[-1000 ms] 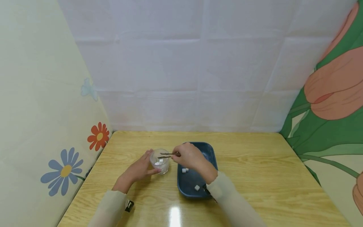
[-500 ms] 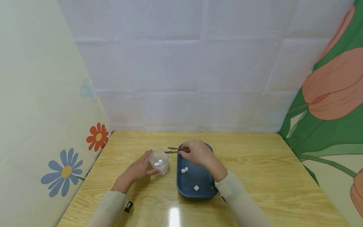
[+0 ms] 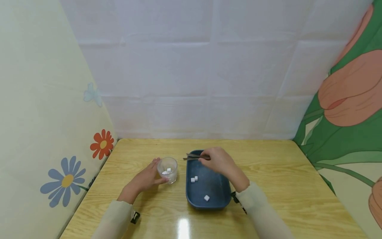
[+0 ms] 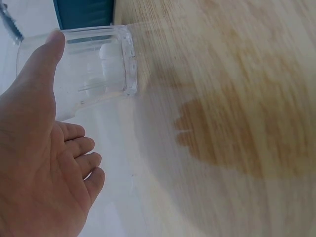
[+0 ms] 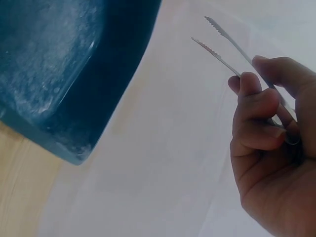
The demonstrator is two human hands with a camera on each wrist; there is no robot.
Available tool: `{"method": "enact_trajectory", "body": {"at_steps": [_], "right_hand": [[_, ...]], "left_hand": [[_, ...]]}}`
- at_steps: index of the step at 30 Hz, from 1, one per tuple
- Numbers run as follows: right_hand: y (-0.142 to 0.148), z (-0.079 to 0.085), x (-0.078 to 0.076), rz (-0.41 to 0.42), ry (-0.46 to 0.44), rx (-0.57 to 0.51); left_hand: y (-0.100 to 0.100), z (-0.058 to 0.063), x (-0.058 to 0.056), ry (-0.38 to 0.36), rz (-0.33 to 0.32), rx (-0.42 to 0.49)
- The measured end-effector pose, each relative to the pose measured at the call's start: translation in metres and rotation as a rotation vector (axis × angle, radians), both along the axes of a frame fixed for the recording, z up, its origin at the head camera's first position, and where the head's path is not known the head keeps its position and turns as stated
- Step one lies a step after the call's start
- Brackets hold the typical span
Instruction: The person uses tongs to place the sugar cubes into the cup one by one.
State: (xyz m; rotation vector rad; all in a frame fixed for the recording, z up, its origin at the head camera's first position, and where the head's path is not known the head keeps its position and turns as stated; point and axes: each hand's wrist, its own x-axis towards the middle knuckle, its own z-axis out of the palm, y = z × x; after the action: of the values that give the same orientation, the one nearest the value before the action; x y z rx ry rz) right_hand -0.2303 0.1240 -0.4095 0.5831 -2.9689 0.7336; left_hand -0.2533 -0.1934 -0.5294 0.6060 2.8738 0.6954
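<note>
My left hand (image 3: 145,179) holds a clear glass (image 3: 167,166) that stands on the table; its thumb (image 4: 47,54) lies against the glass wall. White cubes (image 3: 168,170), like sugar cubes, sit at the bottom of the glass. To the right is a dark blue tray (image 3: 209,205) with two white cubes (image 3: 194,179) side by side and a single white cube (image 3: 206,198) nearer its front. Above the tray's far part, my right hand (image 3: 219,161) grips small metal tongs (image 3: 195,156). Their serrated tips are apart, with nothing between them in the right wrist view.
A wooden table (image 3: 268,186) carries everything. Behind it hangs a white cloth (image 3: 209,83). Flower-patterned sheets stand along the left (image 3: 67,181) and right sides. Bare wood shows between the glass and the tray, and to the tray's right.
The right hand has drawn the tongs away from over the glass, rightward to above the tray. The left hand stays at the glass, and the cubes in the tray have not moved.
</note>
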Motion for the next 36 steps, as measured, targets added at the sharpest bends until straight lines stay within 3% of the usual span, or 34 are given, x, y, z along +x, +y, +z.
{"method": "enact_trajectory", "body": {"at_steps": [36], "right_hand": [[0.031,-0.043,0.008,-0.012,-0.063,0.027]], "left_hand": [[0.001,0.002,0.000,0.010,0.003,0.005]]}}
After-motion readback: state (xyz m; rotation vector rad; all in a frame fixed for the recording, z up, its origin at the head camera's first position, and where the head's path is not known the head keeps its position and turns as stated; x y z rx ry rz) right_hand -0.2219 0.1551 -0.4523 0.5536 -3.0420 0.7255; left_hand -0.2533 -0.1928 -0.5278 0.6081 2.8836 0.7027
